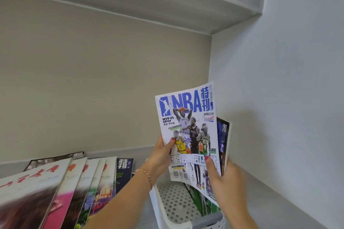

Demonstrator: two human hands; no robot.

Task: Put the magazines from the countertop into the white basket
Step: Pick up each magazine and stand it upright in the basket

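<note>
While held, magazines (188,135) over basket (167,210).

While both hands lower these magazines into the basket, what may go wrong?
The NBA magazine bends at its top, so it may catch the white basket rim. The dark magazine behind sits offset and may slip from the right hand. The left hand only pinches the edge.

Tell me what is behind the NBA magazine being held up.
Behind the NBA magazine a dark blue magazine sticks out at its right edge, gripped together by the right hand. Only that strip shows; the rest of its cover is hidden.
</note>
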